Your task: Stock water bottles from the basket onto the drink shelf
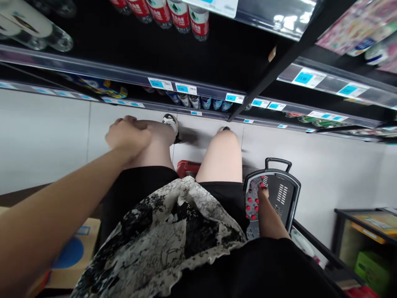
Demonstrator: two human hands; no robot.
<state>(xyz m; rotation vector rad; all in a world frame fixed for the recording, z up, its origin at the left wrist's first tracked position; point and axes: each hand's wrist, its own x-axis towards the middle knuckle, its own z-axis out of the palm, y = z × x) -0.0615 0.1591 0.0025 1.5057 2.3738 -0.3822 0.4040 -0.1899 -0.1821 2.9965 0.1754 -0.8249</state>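
My left hand (pixel 127 135) rests on my left knee (pixel 156 138), fingers curled together over it and holding nothing. My right hand (pixel 263 194) reaches down into a grey shopping basket (pixel 287 194) at my right side. Its fingertips are closed on the red cap of one of several red-capped bottles (pixel 252 203) standing in the basket. The basket's black handle (pixel 278 162) points away from me. I am crouched in front of low store shelves, with a black-and-white patterned garment (pixel 173 231) over my lap.
Black shelves with blue price tags (pixel 186 88) run across the view. Red-labelled water bottles (pixel 180 14) stand on an upper shelf, cans (pixel 198 101) on a lower one. A red basket (pixel 187 167) lies between my legs. A cardboard box (pixel 77 252) is at left, a low black rack (pixel 366 231) at right.
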